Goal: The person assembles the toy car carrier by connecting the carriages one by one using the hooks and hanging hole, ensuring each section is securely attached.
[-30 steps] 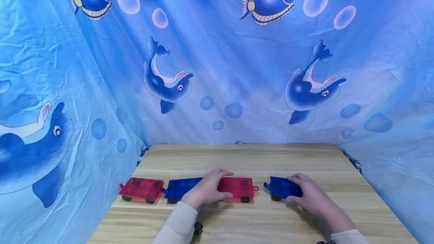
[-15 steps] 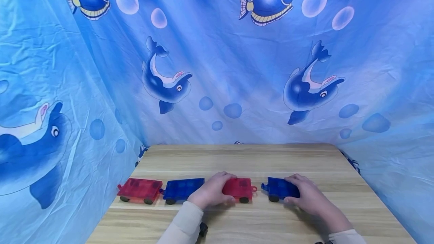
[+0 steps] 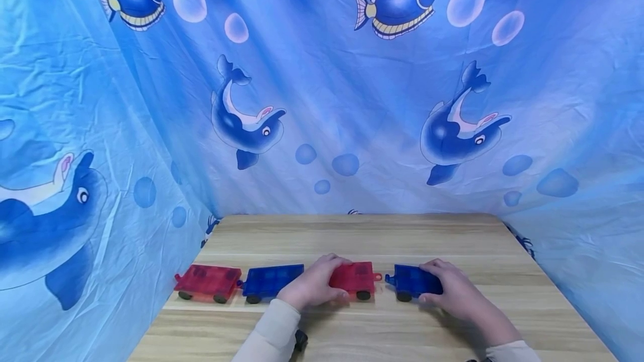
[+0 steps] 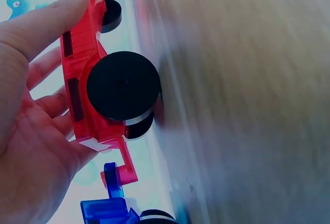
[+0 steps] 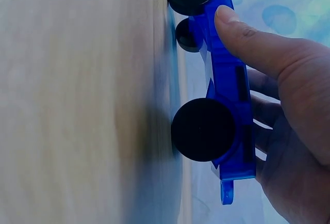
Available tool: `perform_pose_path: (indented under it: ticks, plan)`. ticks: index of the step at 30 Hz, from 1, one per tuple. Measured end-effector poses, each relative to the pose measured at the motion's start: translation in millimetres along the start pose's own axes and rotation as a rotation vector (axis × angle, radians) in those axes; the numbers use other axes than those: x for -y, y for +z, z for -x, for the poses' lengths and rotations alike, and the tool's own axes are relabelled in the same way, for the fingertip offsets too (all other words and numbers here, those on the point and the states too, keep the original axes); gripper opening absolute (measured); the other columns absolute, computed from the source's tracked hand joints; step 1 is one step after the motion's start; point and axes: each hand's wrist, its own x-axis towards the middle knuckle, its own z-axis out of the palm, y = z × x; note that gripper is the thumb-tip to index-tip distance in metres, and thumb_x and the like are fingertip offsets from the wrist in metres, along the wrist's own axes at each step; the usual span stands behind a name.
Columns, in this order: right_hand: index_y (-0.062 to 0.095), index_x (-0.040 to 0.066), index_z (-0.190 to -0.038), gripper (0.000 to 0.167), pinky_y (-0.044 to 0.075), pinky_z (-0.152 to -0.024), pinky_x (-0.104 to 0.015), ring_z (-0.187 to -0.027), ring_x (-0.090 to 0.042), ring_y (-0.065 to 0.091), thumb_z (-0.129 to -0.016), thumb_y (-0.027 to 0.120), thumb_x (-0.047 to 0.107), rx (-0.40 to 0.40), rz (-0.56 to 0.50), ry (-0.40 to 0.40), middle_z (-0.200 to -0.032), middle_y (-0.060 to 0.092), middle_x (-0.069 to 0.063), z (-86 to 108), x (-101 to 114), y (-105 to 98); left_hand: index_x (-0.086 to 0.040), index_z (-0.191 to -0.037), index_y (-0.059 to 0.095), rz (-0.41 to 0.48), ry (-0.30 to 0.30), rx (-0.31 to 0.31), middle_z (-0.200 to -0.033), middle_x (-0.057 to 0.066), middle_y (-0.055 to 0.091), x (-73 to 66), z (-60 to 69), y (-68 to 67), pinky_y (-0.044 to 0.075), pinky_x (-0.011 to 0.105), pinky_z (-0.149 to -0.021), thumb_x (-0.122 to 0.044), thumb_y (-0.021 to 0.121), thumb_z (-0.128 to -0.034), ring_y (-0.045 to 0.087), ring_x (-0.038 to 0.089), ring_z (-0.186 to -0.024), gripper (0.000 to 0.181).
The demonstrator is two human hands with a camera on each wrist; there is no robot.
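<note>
My left hand (image 3: 316, 284) grips a translucent red toy train car (image 3: 353, 276) by its sides, thumb in front and fingers behind. In the left wrist view, this red car's rear link (image 4: 125, 174) meets the hook (image 4: 111, 179) of a blue car. My right hand (image 3: 455, 290) holds another blue toy train car (image 3: 413, 281), its thumb (image 5: 232, 25) pressed on the near side. The hook (image 3: 389, 279) of that blue car points at the red car's ring (image 3: 378, 277), with a small gap between them.
Behind my left hand, a blue car (image 3: 274, 280) is linked to a red car (image 3: 210, 280) at the row's left end. All stand on a wooden table (image 3: 352, 233). A blue sea-print cloth (image 3: 322, 99) encloses the table's back and sides.
The blue car in my right hand has moved left, narrowing the gap to the red car. My left hand has shifted slightly right along its red car.
</note>
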Motion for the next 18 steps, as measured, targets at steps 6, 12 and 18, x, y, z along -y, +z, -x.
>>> perform_pose_path:
  ticks: [6,12,18]
  plan:
    - [0.065,0.007,-0.141,0.078,0.045,-0.104,-0.064,-0.126,-0.037,0.059,-0.079,0.091,0.048,0.01,-0.009,0.007,-0.131,0.064,-0.003,-1.1,1.7,3.1,-0.034,-0.149,0.056,0.017,0.003,0.01,-0.134,-0.011,0.058,-1.7,0.1,0.3,0.057,0.034,-0.093,-0.038,0.088,-0.0865,0.056,0.011,-0.117,0.071]
    - [0.065,0.007,-0.141,0.08,0.044,-0.104,-0.065,-0.127,-0.037,0.058,-0.078,0.091,0.048,0.019,-0.021,0.006,-0.131,0.064,-0.002,-1.7,1.9,5.3,-0.034,-0.149,0.057,0.034,-0.003,0.015,-0.133,-0.012,0.058,-3.6,-0.5,-0.5,0.057,0.033,-0.091,-0.039,0.087,-0.0872,0.056,0.01,-0.116,0.069]
    - [0.065,0.008,-0.141,0.08,0.044,-0.105,-0.065,-0.127,-0.037,0.057,-0.077,0.091,0.049,0.023,-0.024,-0.006,-0.131,0.064,-0.002,-0.9,3.6,6.6,-0.034,-0.149,0.056,0.009,0.003,0.016,-0.133,-0.013,0.058,-4.0,-0.8,1.1,0.056,0.035,-0.094,-0.041,0.086,-0.088,0.056,0.01,-0.117,0.068]
